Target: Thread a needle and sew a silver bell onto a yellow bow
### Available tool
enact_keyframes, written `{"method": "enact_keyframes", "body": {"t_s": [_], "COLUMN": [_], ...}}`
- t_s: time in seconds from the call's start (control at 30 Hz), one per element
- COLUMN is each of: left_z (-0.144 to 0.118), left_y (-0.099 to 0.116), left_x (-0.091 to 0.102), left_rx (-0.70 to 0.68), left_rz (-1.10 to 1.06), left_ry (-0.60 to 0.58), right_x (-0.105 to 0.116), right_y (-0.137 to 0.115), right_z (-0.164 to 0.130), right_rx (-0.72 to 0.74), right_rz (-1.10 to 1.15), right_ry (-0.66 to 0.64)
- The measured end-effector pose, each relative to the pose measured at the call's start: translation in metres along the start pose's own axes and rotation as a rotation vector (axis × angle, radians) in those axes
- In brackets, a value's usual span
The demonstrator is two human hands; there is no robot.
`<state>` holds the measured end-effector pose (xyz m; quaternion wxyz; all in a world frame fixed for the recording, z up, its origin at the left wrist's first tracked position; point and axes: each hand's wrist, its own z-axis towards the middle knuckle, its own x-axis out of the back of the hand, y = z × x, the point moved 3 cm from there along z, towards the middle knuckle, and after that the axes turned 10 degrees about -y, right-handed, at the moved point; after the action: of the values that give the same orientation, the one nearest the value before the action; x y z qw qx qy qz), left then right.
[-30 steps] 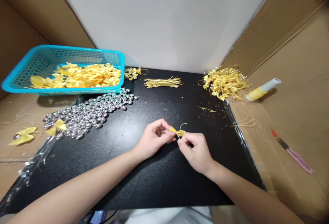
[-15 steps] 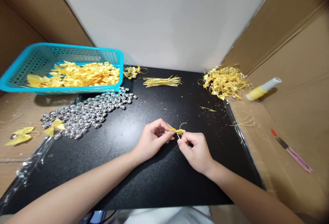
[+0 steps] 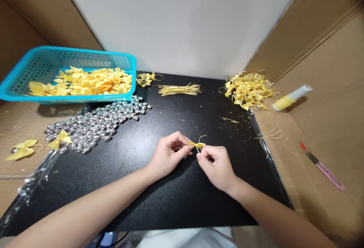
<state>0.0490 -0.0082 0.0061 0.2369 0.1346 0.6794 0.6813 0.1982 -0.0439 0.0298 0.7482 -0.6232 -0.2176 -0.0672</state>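
Note:
Above the middle of the black tabletop, my left hand (image 3: 167, 154) pinches a small yellow ribbon bow (image 3: 200, 145) between thumb and fingertips. A thin gold cord end curls up behind the bow. Close beside it, my right hand (image 3: 217, 166) is closed, its thumb and forefinger on a thin pale stick-like piece (image 3: 198, 149) that meets the bow from below. Whether that piece is a tool or part of the bow I cannot tell. The fingers hide some of the bow.
A blue basket (image 3: 85, 98) of yellow bows stands back left, silver beads (image 3: 93, 124) before it. Gold cords (image 3: 179, 89) lie at the back. Finished-looking bows (image 3: 248, 90) are heaped back right, near a white-and-yellow tube (image 3: 291, 98). Pink-handled snips (image 3: 324, 170) lie far right.
Almost nothing differs. Both hands keep their hold, and the bow has shifted very slightly to the right.

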Motion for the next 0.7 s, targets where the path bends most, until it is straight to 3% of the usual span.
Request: {"method": "enact_keyframes", "body": {"t_s": [0.7], "left_z": [-0.0015], "left_y": [0.0019], "left_x": [-0.0002], "left_rx": [-0.065], "left_rz": [0.107], "left_ry": [-0.001], "right_x": [0.0001], "right_y": [-0.0014], "right_z": [-0.0002], "right_rx": [0.023], "right_rz": [-0.039], "right_ry": [0.023]}}
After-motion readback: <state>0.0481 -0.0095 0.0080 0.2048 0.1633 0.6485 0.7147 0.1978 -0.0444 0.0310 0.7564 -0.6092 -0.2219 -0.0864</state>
